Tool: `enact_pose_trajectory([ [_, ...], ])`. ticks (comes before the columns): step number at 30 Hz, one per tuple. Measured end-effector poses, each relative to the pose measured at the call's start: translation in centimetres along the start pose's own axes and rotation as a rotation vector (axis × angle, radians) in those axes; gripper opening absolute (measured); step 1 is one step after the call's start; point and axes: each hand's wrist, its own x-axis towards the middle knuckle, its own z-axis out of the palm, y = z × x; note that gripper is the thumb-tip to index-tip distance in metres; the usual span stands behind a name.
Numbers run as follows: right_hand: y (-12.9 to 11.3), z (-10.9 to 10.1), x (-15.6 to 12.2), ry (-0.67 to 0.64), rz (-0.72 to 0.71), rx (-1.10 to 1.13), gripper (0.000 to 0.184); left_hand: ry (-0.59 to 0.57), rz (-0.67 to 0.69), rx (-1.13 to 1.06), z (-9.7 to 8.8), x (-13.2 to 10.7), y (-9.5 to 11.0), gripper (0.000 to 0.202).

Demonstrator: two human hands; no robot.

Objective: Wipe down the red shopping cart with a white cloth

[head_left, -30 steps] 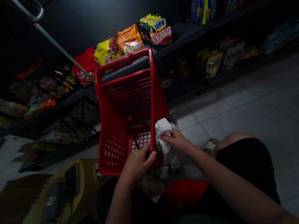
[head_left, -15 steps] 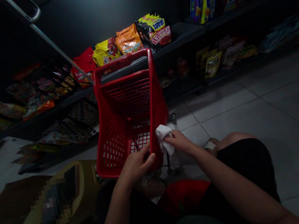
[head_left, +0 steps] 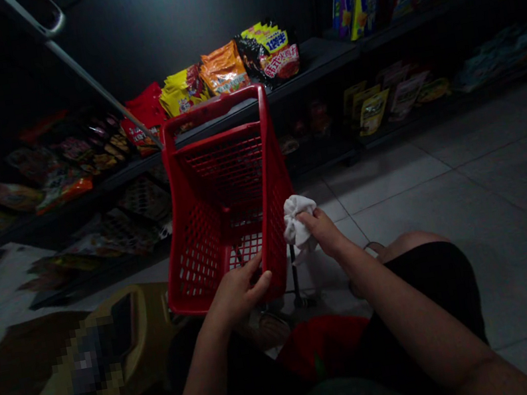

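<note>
A red shopping cart [head_left: 277, 182], of slightly glossy plastic, is seen at the centre of the frame, tilted a little to the left. Its left wall is pierced by rows of small openings, its far panel is cut by finer slots, and through the lattice of its base pale patches are seen. A plain frame-shaped handle [head_left: 212, 106] is raised at its upper end. The near edge is covered in part by the left hand [head_left: 236, 293], which is laid over the corner of the rim with the thumb set apart from the fingers; some fingertips are hidden, so how firmly the rim is gripped cannot be told. Just right of centre, a white cloth [head_left: 296, 209] is bunched in the right hand [head_left: 322, 228], pinched between thumb and closed fingers. The cloth is crumpled into soft folds, with a loose end hanging below, and is held beside the cart's right wall; whether the two are touching cannot be made out. Bright snack packets [head_left: 224, 69] are lined up on a dark shelf [head_left: 321, 56] across the upper middle.
</note>
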Motion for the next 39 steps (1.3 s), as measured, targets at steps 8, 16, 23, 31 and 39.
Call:
enact_pose_trajectory([
  [8,0.6,1.7,1.3,-0.143,-0.242,-0.34,0.034,0.015,-0.003,-0.04,0.2,0.0,-0.1,0.053],
  [16,-0.7,-0.3,2.9,-0.043,-0.187,-0.334,0.029,0.025,-0.001,-0.079,0.4,0.0,-0.7,0.057],
  [23,0.5,0.3,2.3,-0.165,-0.096,-0.305,0.026,0.006,0.001,-0.11,0.5,-0.1,-1.1,0.056],
  [31,0.8,0.4,3.9,-0.087,-0.113,-0.261,0.032,-0.002,0.003,-0.122,0.1,-0.2,-0.7,0.055],
  [39,2.2,0.1,4.6,-0.048,-0.012,-0.156,0.034,0.008,-0.007,-0.136,0.2,-0.1,-0.9,0.056],
])
